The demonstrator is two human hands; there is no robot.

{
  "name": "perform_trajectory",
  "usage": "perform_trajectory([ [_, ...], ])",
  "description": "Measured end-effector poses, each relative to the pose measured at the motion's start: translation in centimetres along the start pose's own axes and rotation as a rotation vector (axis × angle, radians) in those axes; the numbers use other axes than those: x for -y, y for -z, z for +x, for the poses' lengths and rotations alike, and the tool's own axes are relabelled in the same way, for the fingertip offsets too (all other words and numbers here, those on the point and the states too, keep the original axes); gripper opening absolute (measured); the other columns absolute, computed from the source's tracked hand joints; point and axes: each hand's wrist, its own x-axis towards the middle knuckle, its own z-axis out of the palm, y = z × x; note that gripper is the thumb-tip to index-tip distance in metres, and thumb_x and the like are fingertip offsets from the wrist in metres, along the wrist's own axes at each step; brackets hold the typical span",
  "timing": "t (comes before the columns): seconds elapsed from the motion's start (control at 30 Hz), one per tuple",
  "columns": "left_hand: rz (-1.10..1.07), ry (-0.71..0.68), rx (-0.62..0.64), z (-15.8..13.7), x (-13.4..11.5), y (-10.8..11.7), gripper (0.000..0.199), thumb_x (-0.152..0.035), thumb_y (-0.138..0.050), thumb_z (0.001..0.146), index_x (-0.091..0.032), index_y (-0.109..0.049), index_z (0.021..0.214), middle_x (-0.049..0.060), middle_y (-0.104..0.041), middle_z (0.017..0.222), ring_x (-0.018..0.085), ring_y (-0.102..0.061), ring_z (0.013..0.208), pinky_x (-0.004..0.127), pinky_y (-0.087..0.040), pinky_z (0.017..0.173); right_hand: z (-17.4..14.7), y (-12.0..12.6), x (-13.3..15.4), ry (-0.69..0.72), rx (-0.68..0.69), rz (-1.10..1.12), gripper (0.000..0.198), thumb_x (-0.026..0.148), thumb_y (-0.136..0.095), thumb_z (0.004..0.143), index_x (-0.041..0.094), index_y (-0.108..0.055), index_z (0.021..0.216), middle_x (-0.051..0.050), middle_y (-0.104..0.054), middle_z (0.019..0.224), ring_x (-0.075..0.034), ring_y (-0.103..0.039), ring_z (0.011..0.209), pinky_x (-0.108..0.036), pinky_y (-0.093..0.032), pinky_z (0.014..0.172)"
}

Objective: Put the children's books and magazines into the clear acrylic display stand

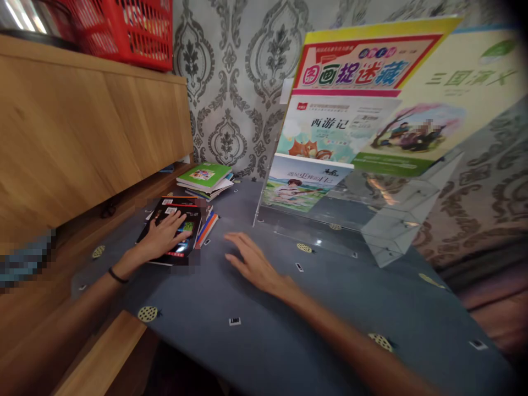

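My left hand (163,235) lies with fingers spread on a black book (192,220), the top one of a loose stack on the table. Edges of other books, one orange and blue (208,228), stick out on the stack's right side. To the right, my right hand (251,261) hovers over or rests on the grey-blue tablecloth (264,335), fingers apart and holding nothing. A clear acrylic book stand (388,236) holds several upright books, among them a yellow-and-red one (350,63), a white one (322,124), a pale green one (437,121) and a small landscape-covered one (301,184).
Behind the black stack sits another pile with a green book (204,175) on top. A wooden cabinet (94,121) borders the table on the left, with a red plastic basket (124,33) on it. A patterned wall (235,82) closes off the back.
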Motion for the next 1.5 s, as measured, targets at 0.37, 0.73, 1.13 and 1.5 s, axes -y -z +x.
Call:
perform_trajectory([
  [0.37, 0.045, -0.142, -0.020, -6.6, -7.2, 0.6, 0.061, -0.052, -0.037, 0.104, -0.017, -0.043, 0.154, 0.017, -0.035, 0.164, 0.033, -0.033, 0.152, 0.062, -0.039, 0.113, -1.5, -3.5, 1.8, -0.135, 0.015, 0.215, 0.053, 0.047, -0.049, 0.102, 0.025, -0.042, 0.150, -0.015, -0.044, 0.153, -0.029, -0.043, 0.145, -0.054, -0.040, 0.118],
  [0.73, -0.379, -0.569, -0.011, -10.0, -8.4, -2.9, 0.088, 0.011, -0.031, 0.079, -0.032, -0.035, 0.157, 0.003, -0.036, 0.165, 0.018, -0.041, 0.148, 0.043, -0.045, 0.118, -6.1, 0.0, -1.2, -0.608, -0.235, 0.661, 0.038, 0.039, -0.069, 0.083, 0.023, -0.065, 0.118, -0.007, -0.071, 0.108, -0.022, -0.070, 0.090, -0.039, -0.060, 0.079],
  [1.13, -0.174, -0.781, -0.006, -7.9, -11.3, -1.2, 0.059, -0.001, -0.043, 0.094, -0.027, -0.048, 0.148, 0.008, -0.060, 0.147, 0.022, -0.061, 0.130, 0.047, -0.054, 0.107, -6.7, 4.8, -3.2, -0.514, -0.205, 0.215, 0.026, 0.021, -0.063, 0.086, 0.022, -0.071, 0.111, -0.006, -0.073, 0.104, -0.018, -0.069, 0.075, -0.039, -0.059, 0.078],
  [1.5, -0.058, -0.696, -0.239, -7.7, -11.1, -3.4, 0.045, -0.006, -0.042, 0.096, -0.013, -0.056, 0.138, 0.017, -0.063, 0.139, 0.029, -0.061, 0.127, 0.049, -0.053, 0.104, -3.4, 1.2, 2.5, -0.044, 0.151, -0.108, 0.044, 0.039, -0.048, 0.105, 0.014, -0.058, 0.140, -0.016, -0.060, 0.146, -0.025, -0.049, 0.142, -0.049, -0.039, 0.119],
])
